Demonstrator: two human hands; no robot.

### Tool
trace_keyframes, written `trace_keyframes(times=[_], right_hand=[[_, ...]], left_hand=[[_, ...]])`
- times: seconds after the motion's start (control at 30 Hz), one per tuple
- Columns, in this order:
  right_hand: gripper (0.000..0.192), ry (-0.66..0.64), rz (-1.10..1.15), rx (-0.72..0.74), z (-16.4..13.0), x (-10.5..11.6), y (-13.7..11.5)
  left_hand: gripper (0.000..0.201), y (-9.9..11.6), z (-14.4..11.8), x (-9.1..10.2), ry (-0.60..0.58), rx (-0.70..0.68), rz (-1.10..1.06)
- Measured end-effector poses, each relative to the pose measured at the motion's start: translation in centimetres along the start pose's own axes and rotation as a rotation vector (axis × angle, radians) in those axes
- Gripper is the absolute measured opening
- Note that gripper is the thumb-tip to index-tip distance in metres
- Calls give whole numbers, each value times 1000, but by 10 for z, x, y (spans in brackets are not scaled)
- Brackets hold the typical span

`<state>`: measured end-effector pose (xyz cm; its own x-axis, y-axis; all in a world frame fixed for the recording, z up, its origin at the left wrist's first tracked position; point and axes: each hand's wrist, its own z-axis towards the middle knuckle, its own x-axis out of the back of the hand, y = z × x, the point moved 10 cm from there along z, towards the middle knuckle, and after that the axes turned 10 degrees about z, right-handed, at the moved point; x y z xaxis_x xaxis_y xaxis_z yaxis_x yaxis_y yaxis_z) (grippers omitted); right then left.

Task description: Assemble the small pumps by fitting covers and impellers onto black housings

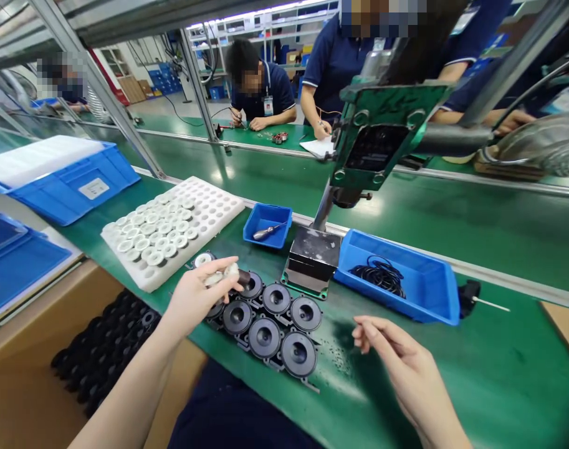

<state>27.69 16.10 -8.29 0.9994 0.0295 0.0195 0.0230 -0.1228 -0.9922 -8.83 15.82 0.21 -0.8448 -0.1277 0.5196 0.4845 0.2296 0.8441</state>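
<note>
A green work table [452,237] is seen stretching across a factory floor, with a press [382,134] mounted on a column above a dark block [315,257]. At the far left a large blue crate [73,181] is stacked with white sheets. A cardboard box [41,349] of black parts is set below the table edge. A white foam tray [172,227], partly filled with white rings, is laid beside a small blue bin [268,224] in which a tool is kept. A wider blue bin [406,280] of black O-rings [380,274] is placed right of the block. Black round speaker housings [275,321] are grouped in rows at the near edge. The left hand [195,296] is held over them, a white ring [223,274] pinched between thumb and fingertips just above the rear row. The right hand [401,362] is shown empty, fingers loosely extended, hovering over the table right of the housings. Co-workers [260,87] are seated at the far bench.
</note>
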Motion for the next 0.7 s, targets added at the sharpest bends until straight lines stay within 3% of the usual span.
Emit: trace_keyframes(times=[0.13,0.27,0.37,0.47,0.53,0.63,0.7], right_hand=[[40,33,12,8,3,3,0],[42,52,28,9,6,6,0],[42,31,26,-7,6,2,1],[42,8,25,-20,5,-2,0],[42,2,25,-14,4,-2,-1],[41,-5,22,-8,3,-1,-1],[42,-12,4,-14,2,-1,0]], left_hand=[[41,15,5,-18,-16,-152,251],[34,38,2,-18,-1,-374,483],[31,48,1,-11,29,-392,545],[29,62,-4,-8,138,-385,483],[31,64,-5,-25,96,-344,305],[31,52,-2,-78,-153,-236,-7],[28,43,2,-99,-189,-190,-92]])
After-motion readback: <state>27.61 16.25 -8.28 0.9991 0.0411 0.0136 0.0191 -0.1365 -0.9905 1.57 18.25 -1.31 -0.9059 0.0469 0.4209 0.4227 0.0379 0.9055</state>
